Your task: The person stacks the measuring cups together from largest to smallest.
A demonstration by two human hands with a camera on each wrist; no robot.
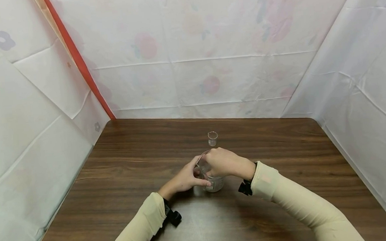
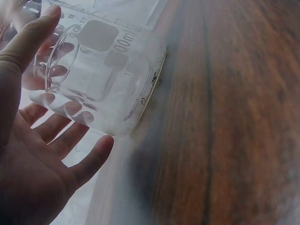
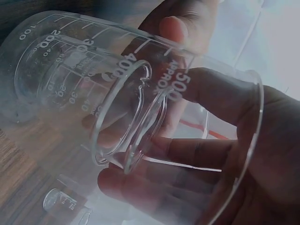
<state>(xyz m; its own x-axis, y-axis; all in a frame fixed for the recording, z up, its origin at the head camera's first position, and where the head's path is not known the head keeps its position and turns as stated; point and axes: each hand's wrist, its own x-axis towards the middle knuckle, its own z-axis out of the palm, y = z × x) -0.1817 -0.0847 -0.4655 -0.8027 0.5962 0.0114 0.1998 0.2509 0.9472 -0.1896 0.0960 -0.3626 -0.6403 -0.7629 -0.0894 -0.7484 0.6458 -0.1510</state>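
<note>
A large clear glass beaker (image 1: 217, 185) stands on the table, white volume marks on its wall. My left hand (image 1: 184, 177) holds it from the left, thumb on the near side and fingers around the far side. A smaller glass beaker (image 3: 89, 93) sits inside the large one, its own marks showing through the wall. Over the large beaker's mouth, my right hand (image 1: 226, 163) reaches in, and its fingers (image 3: 192, 152) pinch at the inner beaker's rim. A second glass rim (image 3: 133, 152) shows right beside that one, partly behind the fingers.
A tiny glass beaker (image 1: 212, 138) stands on the brown wooden table (image 1: 141, 149), just beyond the hands. White patterned sheets (image 1: 190, 80) hang behind the table and along both sides. An orange-red strip (image 1: 80, 61) runs down the back left corner.
</note>
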